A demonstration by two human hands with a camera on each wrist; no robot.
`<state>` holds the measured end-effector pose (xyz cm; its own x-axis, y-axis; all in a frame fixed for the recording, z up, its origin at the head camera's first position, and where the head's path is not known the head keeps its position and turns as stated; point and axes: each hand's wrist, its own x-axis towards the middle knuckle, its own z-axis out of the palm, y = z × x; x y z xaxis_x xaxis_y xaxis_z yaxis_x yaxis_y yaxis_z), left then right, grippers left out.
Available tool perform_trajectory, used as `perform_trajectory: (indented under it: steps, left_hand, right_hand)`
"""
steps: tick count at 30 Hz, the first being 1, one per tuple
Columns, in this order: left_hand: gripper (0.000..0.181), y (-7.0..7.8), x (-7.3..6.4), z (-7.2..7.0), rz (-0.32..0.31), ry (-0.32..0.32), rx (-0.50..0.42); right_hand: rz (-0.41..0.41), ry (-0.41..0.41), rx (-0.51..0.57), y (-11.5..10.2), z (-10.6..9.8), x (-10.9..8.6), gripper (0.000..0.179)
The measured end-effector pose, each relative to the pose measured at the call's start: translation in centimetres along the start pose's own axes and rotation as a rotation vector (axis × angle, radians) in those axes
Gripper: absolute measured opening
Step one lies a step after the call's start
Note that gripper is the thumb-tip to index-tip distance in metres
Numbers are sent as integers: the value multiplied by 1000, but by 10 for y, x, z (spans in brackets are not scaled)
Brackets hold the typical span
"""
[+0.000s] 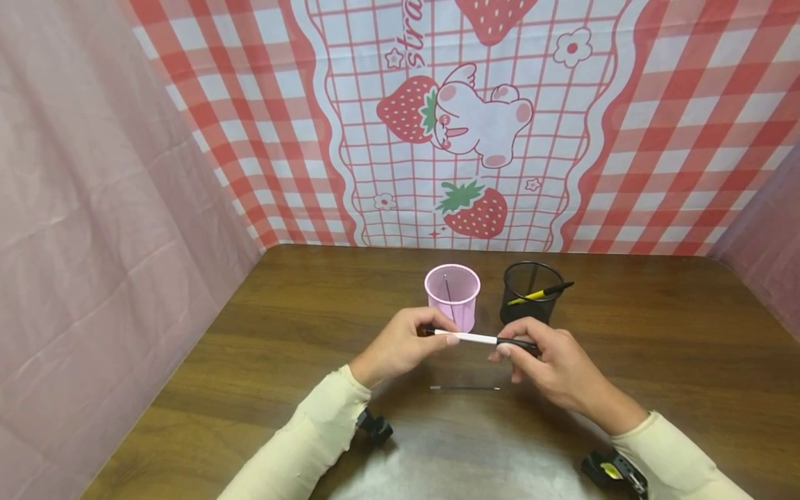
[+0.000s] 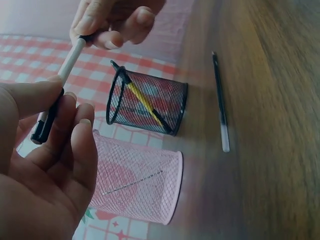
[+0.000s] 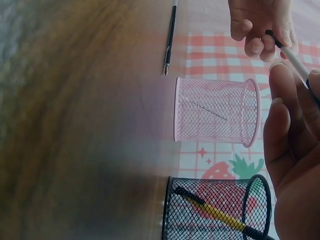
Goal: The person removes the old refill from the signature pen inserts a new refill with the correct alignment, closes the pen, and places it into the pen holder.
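Both hands hold a white pen with black ends (image 1: 480,338) level above the table. My left hand (image 1: 406,344) pinches its left end between thumb and fingers; the clip and black end (image 2: 44,129) show in the left wrist view. My right hand (image 1: 556,364) grips the black right end with thumb and fingertips. Below the pen, a thin dark pen refill (image 1: 465,388) lies on the table. Just behind the hands stand a pink mesh cup (image 1: 453,303) with a thin refill (image 1: 449,292) inside, and a black mesh cup (image 1: 509,305) with a yellow and black pen (image 1: 537,296).
The brown wooden table (image 1: 300,312) ends at a red and white checked strawberry cloth (image 1: 269,167) at the back. A pale pink curtain (image 1: 94,208) hangs along the left side. The black cup stands right of the pink one, a small gap between them.
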<state>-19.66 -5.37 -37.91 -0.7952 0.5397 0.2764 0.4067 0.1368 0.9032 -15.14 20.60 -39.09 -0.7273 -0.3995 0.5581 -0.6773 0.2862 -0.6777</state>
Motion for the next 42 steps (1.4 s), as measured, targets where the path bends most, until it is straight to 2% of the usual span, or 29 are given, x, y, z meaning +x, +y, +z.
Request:
perform_trajectory:
  steps: [3, 5, 9, 12, 16, 20, 28, 32, 38, 42]
  left_hand:
    - [12, -1, 1, 0, -15, -28, 13]
    - [16, -1, 1, 0, -74, -60, 2]
    - [38, -1, 1, 1, -217, -123, -34]
    - [44, -1, 1, 0, -250, -133, -57]
    - [39, 0, 0, -1, -243, -122, -90]
    - [34, 0, 0, -1, -221, -106, -82]
    - [21, 3, 0, 2, -100, -50, -31]
    - [17, 3, 0, 4, -63, -32, -29]
    - [18, 3, 0, 4, -68, -25, -63]
    - [28, 4, 0, 4, -137, -13, -32]
  right_hand:
    - [1, -6, 4, 1, 0, 0, 27]
    - [-4, -4, -2, 1, 1, 0, 29]
    - [-21, 10, -31, 2, 3, -1, 33]
    - [-16, 17, -66, 2, 4, -2, 34]
    - [-10, 19, -95, 2, 5, -2, 33]
    - [-25, 16, -86, 1, 5, -2, 34]
    - [-13, -1, -28, 1, 5, -1, 29]
    - [-10, 1, -10, 0, 3, -1, 27]
    - [-3, -1, -19, -1, 2, 0, 27]
    - [-1, -1, -29, 0, 1, 0, 30]
